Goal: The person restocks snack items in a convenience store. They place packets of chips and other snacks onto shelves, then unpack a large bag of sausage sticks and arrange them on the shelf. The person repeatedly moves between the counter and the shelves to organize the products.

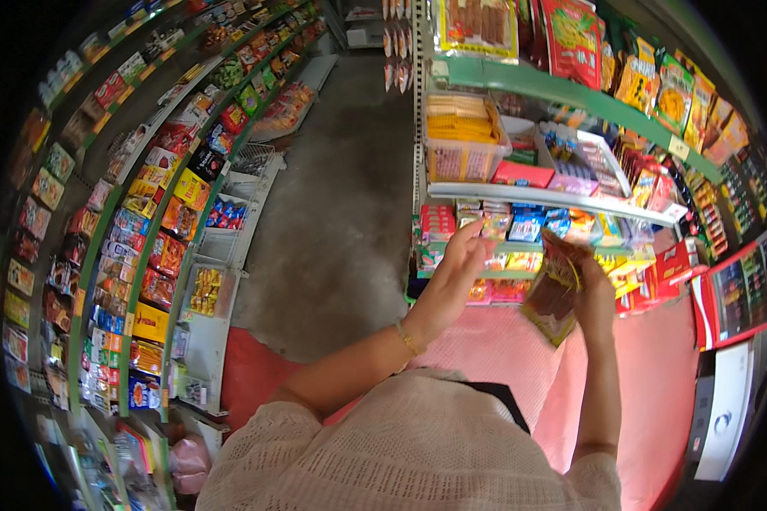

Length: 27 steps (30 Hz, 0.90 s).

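My right hand (596,289) grips a brown and yellow snack packet (553,287) by its side edge. The packet hangs tilted and slightly blurred in front of the lower shelves, and its printing cannot be made out. My left hand (455,278) is raised to the left of the packet, apart from it, with nothing in it and its fingers spread a little. Just beyond my hands, small bright packets (525,223) stand on a low shelf. Above them, a silver-edged shelf (550,199) carries open boxes of snacks.
A clear plastic tub (463,153) of yellow-wrapped items sits on the right shelving. A green shelf edge (575,96) juts out above it. Long shelves (160,223) of packaged food line the left. Grey floor (332,223) runs between, with red matting (652,370) near me.
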Each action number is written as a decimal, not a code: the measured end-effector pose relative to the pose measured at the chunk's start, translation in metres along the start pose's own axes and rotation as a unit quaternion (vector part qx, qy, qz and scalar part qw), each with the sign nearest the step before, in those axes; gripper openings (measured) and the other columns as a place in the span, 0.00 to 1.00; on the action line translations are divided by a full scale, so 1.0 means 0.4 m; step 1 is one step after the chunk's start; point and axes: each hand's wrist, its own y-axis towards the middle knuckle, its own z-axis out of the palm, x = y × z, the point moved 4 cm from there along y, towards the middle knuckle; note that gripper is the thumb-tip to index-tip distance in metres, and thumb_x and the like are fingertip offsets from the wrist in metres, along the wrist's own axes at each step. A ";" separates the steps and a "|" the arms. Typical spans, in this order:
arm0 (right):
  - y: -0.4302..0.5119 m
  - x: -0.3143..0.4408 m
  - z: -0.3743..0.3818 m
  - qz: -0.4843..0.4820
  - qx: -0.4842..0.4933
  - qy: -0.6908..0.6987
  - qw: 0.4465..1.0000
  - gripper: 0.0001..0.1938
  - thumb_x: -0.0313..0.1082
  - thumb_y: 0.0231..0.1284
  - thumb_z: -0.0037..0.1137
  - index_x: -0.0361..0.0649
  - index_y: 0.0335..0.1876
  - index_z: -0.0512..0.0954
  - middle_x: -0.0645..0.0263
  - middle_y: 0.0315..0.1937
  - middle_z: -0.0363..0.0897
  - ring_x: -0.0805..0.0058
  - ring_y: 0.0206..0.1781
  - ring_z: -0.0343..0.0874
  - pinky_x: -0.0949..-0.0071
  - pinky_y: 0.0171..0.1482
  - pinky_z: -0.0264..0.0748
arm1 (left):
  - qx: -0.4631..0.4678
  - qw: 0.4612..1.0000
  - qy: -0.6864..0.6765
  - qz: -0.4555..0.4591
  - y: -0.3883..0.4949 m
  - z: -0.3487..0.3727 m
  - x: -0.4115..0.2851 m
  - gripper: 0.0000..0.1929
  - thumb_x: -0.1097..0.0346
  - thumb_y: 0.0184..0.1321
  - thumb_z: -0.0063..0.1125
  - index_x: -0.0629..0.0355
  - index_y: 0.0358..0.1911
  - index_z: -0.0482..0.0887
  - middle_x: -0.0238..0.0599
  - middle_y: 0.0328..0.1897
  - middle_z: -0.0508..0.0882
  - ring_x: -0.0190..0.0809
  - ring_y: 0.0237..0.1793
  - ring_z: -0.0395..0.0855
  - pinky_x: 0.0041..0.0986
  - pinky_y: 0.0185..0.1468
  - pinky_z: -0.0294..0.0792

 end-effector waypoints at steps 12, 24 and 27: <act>0.050 0.161 -0.053 -0.081 -0.083 0.328 0.938 0.06 0.21 0.57 0.59 0.36 0.40 0.77 0.65 0.31 0.76 0.78 0.35 0.76 0.79 0.42 0.74 | 0.084 0.992 0.085 0.050 -0.028 0.100 0.003 0.50 0.72 0.52 0.67 0.63 0.72 0.40 0.39 0.64 0.65 0.35 0.62 0.66 0.30 0.65 0.60; 0.408 0.251 -0.043 -0.098 0.046 0.528 0.842 0.30 0.28 0.59 0.59 0.38 0.65 0.57 0.64 0.47 0.73 0.80 0.47 0.74 0.78 0.47 0.74 | 0.020 0.965 0.174 0.197 0.321 -0.011 -0.262 0.28 0.67 0.65 0.56 0.60 0.66 0.59 0.33 0.59 0.72 0.30 0.59 0.67 0.26 0.64 0.60; 0.593 0.301 -0.069 -0.231 -0.135 0.435 0.860 0.32 0.33 0.53 0.65 0.32 0.60 0.58 0.52 0.48 0.75 0.70 0.48 0.77 0.70 0.49 0.75 | -0.028 0.901 0.269 0.340 0.481 -0.051 -0.379 0.25 0.67 0.62 0.56 0.64 0.61 0.63 0.42 0.54 0.74 0.37 0.54 0.70 0.30 0.61 0.62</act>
